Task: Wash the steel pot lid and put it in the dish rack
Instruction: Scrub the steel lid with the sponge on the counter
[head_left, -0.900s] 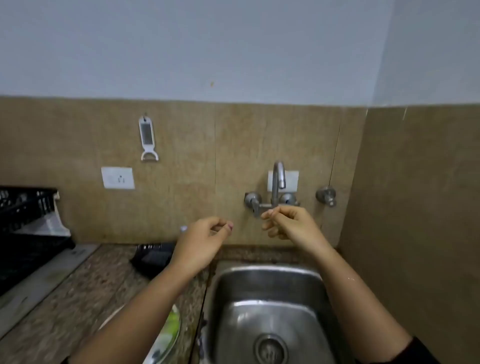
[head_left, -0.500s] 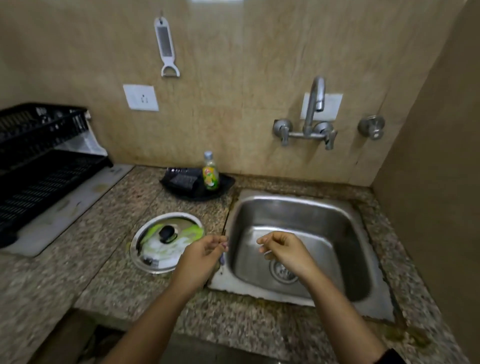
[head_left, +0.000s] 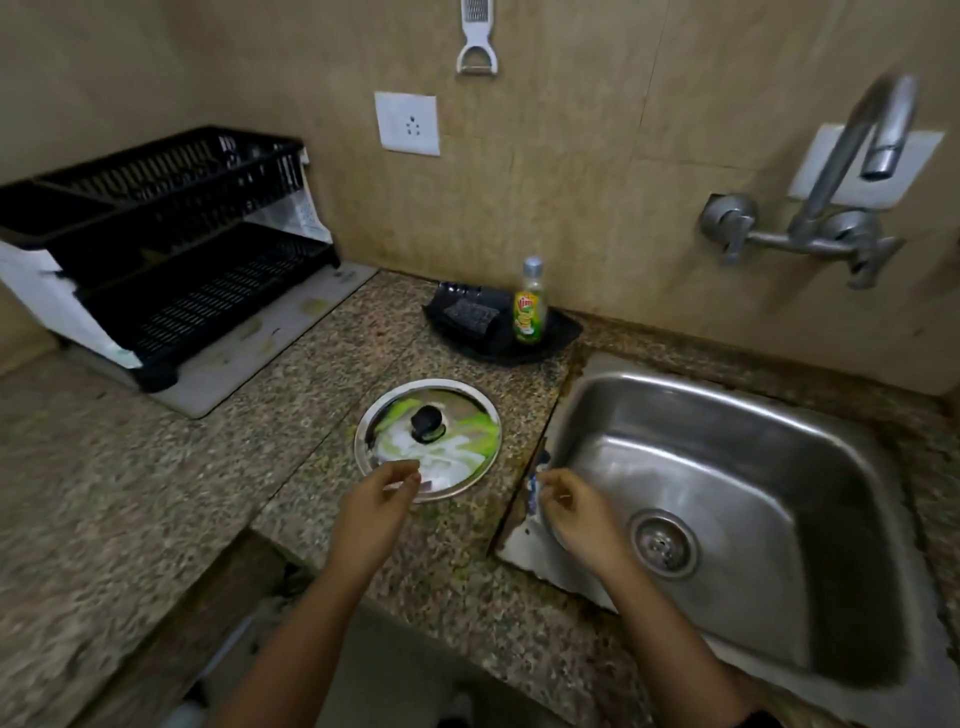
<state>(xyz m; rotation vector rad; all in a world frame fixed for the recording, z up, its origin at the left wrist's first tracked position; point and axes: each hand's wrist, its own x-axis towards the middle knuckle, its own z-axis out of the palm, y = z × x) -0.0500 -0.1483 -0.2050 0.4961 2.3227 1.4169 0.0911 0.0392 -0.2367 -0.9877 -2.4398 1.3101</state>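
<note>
Left hand (head_left: 376, 506) loosely curled and empty over near rim of smeared steel pot lid (head_left: 428, 439), right hand (head_left: 574, 512) curled and empty at sink (head_left: 737, 415) edge, black dish rack (head_left: 171, 249) far left of both

A small clear plastic bottle of yellow-green dish liquid with a silver cap (head_left: 530, 306) is standing on a black tray by the wall, and its label is showing what looks like the brand name "Vim" in red letters near the top. The smaller print below it is reading as a blur. No other lettering is showing clearly anywhere.
</note>
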